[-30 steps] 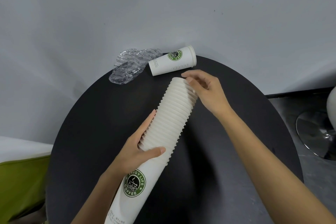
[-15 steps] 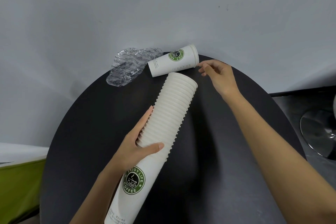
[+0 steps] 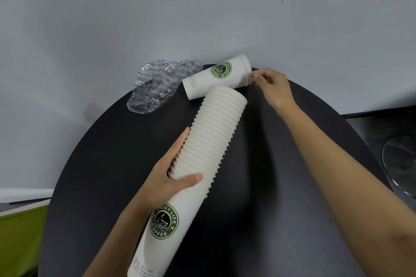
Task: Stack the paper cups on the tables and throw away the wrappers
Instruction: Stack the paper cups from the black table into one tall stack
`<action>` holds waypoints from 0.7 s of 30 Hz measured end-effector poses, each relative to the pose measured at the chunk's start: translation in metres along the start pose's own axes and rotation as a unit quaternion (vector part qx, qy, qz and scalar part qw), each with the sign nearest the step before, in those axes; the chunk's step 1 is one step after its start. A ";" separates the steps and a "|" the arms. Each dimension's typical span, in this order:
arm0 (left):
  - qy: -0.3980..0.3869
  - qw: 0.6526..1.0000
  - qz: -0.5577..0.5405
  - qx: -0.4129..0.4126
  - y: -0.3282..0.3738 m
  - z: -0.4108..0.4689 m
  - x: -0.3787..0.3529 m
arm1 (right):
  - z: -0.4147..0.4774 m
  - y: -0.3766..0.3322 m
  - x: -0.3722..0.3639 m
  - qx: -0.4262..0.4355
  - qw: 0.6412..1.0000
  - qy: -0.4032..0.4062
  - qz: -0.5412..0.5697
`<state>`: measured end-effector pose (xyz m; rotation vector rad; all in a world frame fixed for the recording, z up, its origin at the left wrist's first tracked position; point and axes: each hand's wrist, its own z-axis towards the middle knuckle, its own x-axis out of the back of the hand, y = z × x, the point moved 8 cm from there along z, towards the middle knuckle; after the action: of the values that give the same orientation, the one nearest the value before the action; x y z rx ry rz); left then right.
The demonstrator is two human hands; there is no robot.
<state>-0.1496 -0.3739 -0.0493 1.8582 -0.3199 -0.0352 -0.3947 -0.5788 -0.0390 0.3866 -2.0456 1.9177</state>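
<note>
My left hand [image 3: 167, 172] grips a long stack of white paper cups [image 3: 209, 144] with a green coffee logo, held slanting over the round black table [image 3: 281, 220]. At the table's far edge lies a short stack of cups [image 3: 216, 78] on its side, rims pointing right. My right hand [image 3: 271, 84] reaches to those rims and its fingertips pinch the rim edge. A crumpled clear plastic wrapper [image 3: 157, 87] lies just left of the lying cups, partly over the table edge.
A grey wall [image 3: 202, 7] rises right behind the table. A chrome chair base [image 3: 403, 164] stands on the floor at the right. A green seat [image 3: 20, 236] shows at the lower left.
My right hand left the top of the long stack and moved up and right to the rims of the lying cups. The left hand keeps its hold.
</note>
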 end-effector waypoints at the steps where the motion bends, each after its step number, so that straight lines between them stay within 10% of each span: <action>1: 0.000 1.000 -0.001 -0.001 0.000 0.002 0.001 | 0.004 0.002 -0.001 -0.004 1.000 0.003 -0.001; 21: 0.011 1.000 0.005 0.003 -0.008 0.005 0.014 | 0.028 -0.004 -0.029 -0.001 0.998 -0.027 0.057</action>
<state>-0.1358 -0.3799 -0.0562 1.8616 -0.3137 -0.0080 -0.3679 -0.6076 -0.0490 0.3296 -2.1475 1.9905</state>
